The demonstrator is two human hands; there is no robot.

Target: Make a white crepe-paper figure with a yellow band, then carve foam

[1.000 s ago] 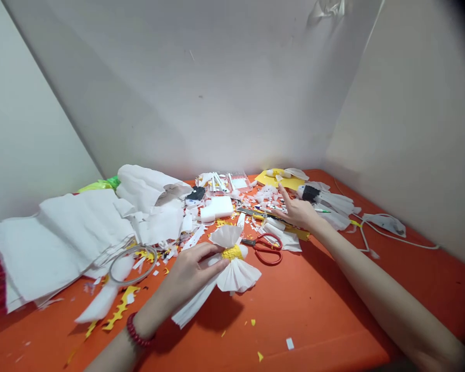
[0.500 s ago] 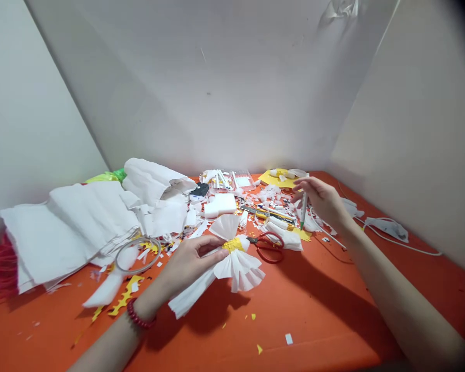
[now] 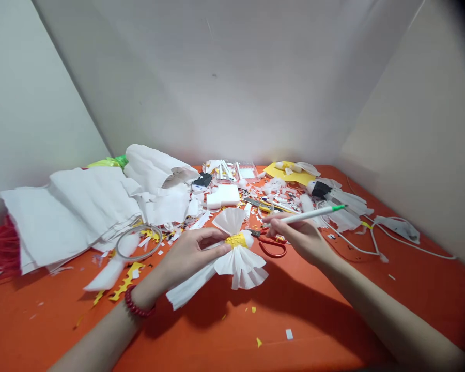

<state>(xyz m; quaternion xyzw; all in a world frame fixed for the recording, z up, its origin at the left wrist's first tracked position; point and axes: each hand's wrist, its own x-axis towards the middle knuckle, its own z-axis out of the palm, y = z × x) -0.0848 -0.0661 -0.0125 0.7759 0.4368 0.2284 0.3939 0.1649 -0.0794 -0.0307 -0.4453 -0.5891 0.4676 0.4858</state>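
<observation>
My left hand (image 3: 196,258), a red bead bracelet on its wrist, pinches a white crepe-paper figure (image 3: 242,266) by its side. This figure has fanned white fins, a long tail, a yellow scalloped band and a rounded white head that points right. My right hand (image 3: 300,240) is closed around a white felt-tip pen (image 3: 308,214), whose green end points right, away from the figure. Below the right fingers, red-handled scissors (image 3: 273,247) lie on the orange table (image 3: 294,299), just right of the figure's head.
White crepe-paper sheets (image 3: 77,212) and a tape-like ring (image 3: 124,243) lie left. At the back are a white block (image 3: 222,197), a cutter (image 3: 258,203), pens in a case and many scraps. A black-banded paper figure (image 3: 321,190) and white cord (image 3: 418,245) lie right.
My right hand has moved left and toward me with the pen, coming close to the figure's head. The pen has turned from upright, green end down, to nearly level. The left hand keeps its hold.
</observation>
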